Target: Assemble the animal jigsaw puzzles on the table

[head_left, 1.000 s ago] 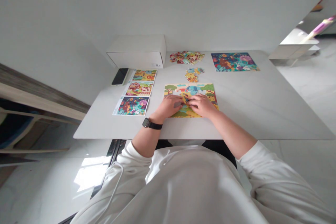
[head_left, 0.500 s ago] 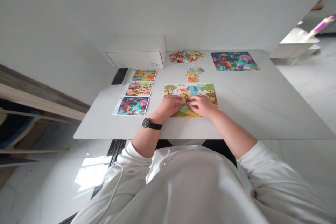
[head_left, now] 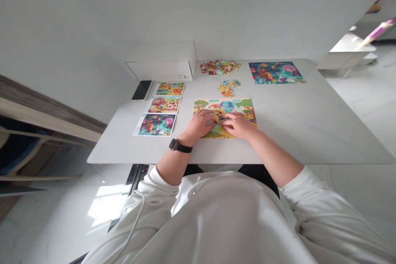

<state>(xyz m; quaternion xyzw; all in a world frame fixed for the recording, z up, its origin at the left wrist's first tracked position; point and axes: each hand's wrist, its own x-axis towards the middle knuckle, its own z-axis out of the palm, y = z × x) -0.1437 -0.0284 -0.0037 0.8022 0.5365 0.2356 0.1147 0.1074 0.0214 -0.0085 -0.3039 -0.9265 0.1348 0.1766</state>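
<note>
A colourful animal jigsaw puzzle [head_left: 227, 106], with an elephant and trees on it, lies flat before me near the table's front edge. My left hand [head_left: 201, 123] rests on its left half, fingers bent and apart, tips on the picture near the middle. From the right, my right hand [head_left: 237, 124] lies over the puzzle with its fingers spread and its thumb and fingertips touching the centre. The small gap between the hands shows part of the picture. Whether a single loose piece is under the fingertips is too small to tell. Just beyond the puzzle lie several loose puzzle pieces [head_left: 227, 89].
A heap of puzzle pieces [head_left: 220, 67] lies at the back beside a white box [head_left: 161, 70]. A dark-coloured finished puzzle [head_left: 276, 73] sits back right. At left are a phone [head_left: 142, 90] and a sheet with three pictures [head_left: 158, 125], all on the white table [head_left: 309, 132].
The left hand's fingers have shifted slightly and look more spread. The right hand stays almost in place, and the puzzle and loose pieces lie as before.
</note>
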